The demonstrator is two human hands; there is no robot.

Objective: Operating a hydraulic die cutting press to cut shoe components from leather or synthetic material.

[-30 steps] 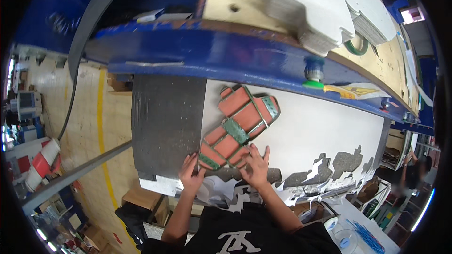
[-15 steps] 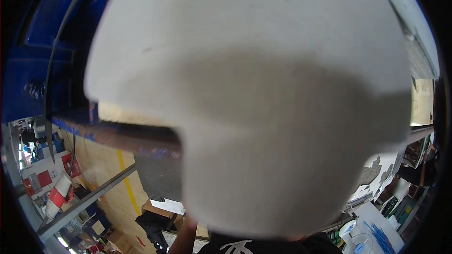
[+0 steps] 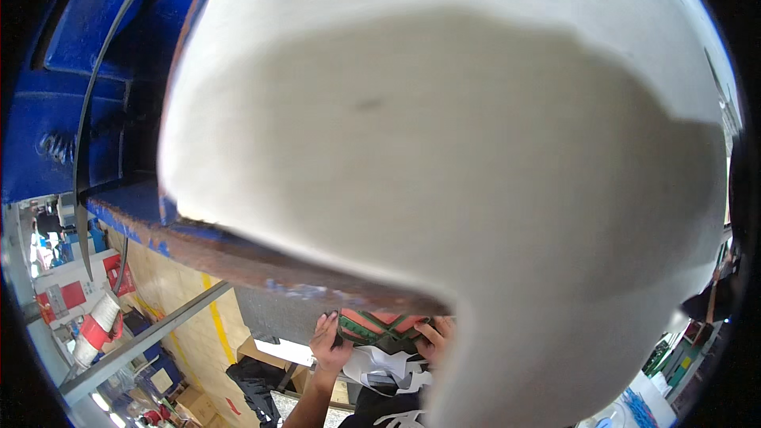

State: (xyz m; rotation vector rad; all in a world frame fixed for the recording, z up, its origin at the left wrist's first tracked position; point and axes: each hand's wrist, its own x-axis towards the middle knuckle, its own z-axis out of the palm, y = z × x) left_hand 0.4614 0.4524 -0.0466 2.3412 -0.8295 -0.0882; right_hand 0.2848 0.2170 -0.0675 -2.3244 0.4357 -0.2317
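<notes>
A large white sheet (image 3: 380,150) fills most of the view, close up and slightly blurred, with a notch at its lower left side. Beyond its lower edge, a pink-red piece with green crossing bars (image 3: 382,325) shows in part, the sheet and a rusty blue edge covering the rest. My left hand (image 3: 326,339) grips its left end, fingers curled over a dark edge. Around the right end closes my right hand (image 3: 434,338), partly covered by the sheet. White cut pieces (image 3: 380,366) lie just below, between my forearms.
A blue machine (image 3: 47,143) with a rust-worn ledge (image 3: 198,250) stands at the left, a dark cable (image 3: 86,127) hanging before it. A grey metal bar (image 3: 151,337) slants across lower left. Cardboard boxes (image 3: 198,408) and a dark cloth (image 3: 254,388) lie below; blue strips (image 3: 642,408) at lower right.
The white sheet has shifted up and to the right across the view. Both hands and the red and green piece, hidden before, now show below the ledge.
</notes>
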